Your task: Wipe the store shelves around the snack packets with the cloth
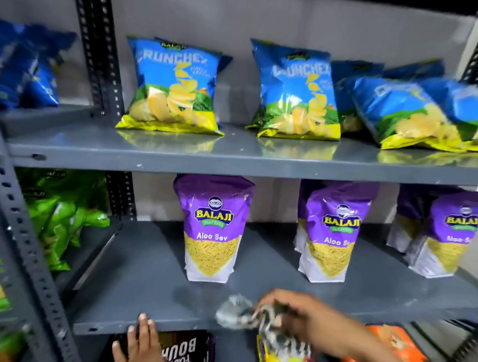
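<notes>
Cloth: our right hand point(303, 313) clenched the crumpled cloth point(236, 312) at lower centre, on the middle shelf point(136, 293).
Left hand: our left hand point(138, 342) lay open, fingertips on the shelf's front edge.
Advice: we judged sweeping flat, clear of the Aloo Sev packet point(213, 228), best.

Right hand point(295, 310) and cloth point(236, 312) motion-blurred at lower centre; can't tell how grip closes. Left hand point(137, 342) cut off by bottom edge. Blue packets point(22, 65) upper left smeared, print unreadable. Rightmost purple packet point(452, 234) cropped at right edge.
</notes>
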Demonstrator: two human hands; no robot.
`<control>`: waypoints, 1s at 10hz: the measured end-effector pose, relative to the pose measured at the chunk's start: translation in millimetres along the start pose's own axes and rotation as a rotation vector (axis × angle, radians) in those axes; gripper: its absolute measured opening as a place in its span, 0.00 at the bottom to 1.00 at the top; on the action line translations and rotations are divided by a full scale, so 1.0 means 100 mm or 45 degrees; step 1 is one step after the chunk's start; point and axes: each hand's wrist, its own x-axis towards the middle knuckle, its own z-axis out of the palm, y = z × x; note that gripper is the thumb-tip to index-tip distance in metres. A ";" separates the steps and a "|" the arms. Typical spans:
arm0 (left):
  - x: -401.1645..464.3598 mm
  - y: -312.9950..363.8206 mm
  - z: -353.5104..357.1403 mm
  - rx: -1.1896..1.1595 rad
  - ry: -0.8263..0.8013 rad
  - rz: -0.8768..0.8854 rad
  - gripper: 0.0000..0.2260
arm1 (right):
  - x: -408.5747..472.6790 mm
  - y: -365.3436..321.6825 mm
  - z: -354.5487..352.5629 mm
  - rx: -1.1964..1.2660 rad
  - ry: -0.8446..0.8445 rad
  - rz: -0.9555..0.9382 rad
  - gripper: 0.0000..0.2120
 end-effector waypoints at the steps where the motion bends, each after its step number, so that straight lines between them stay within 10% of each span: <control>1: 0.34 0.22 -0.61 -0.087 0.147 0.082 0.23 | -0.18 -0.58 -0.66 0.053 0.264 -0.243 0.11; 2: 0.74 0.61 -1.30 -0.385 0.456 -0.059 0.33 | -0.30 -1.12 -1.27 -0.062 0.594 -0.488 0.31; 4: 1.38 0.86 -2.57 -0.349 0.808 -0.075 0.31 | 0.34 -1.59 -1.81 -0.630 0.990 -0.597 0.24; 6: 1.78 0.84 -3.12 -0.355 0.854 -0.117 0.32 | 0.85 -1.16 -1.70 -0.872 0.483 -0.181 0.23; 8: 1.91 0.70 -2.94 -0.212 0.821 -0.057 0.32 | 0.89 -1.07 -1.66 -0.765 0.605 -0.146 0.28; 10: 1.88 0.68 -2.93 -0.207 0.853 -0.013 0.32 | 0.63 -1.17 -1.50 -0.377 1.158 -0.354 0.23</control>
